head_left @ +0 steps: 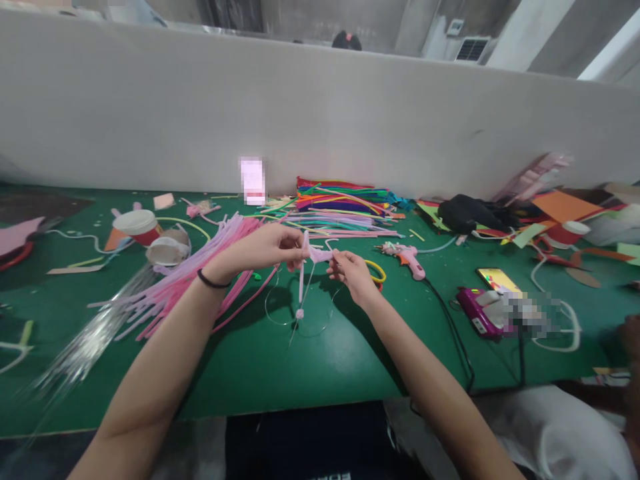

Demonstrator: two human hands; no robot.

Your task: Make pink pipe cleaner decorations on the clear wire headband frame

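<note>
My left hand (283,245), with a dark band at the wrist, pinches a pale pink pipe cleaner piece (320,256) between thumb and forefinger. On its other end the fingertips of my right hand (354,275) are closed. The piece is bent into a small pointed shape, held above the table. From it a straight pink strip hangs down to a small pink ball (300,313). Thin clear strands curve in loops below both hands. A bundle of pink and lilac pipe cleaners (173,287) lies beneath and left of my left forearm.
On the green table (330,373), a pink glue gun (411,260) with a black cord lies right of my hands. Colourful pipe cleaners (345,200) are stacked along the white partition (320,120). Silver strands (95,340) and paper cups are left; a purple device (483,313) is right, near another person.
</note>
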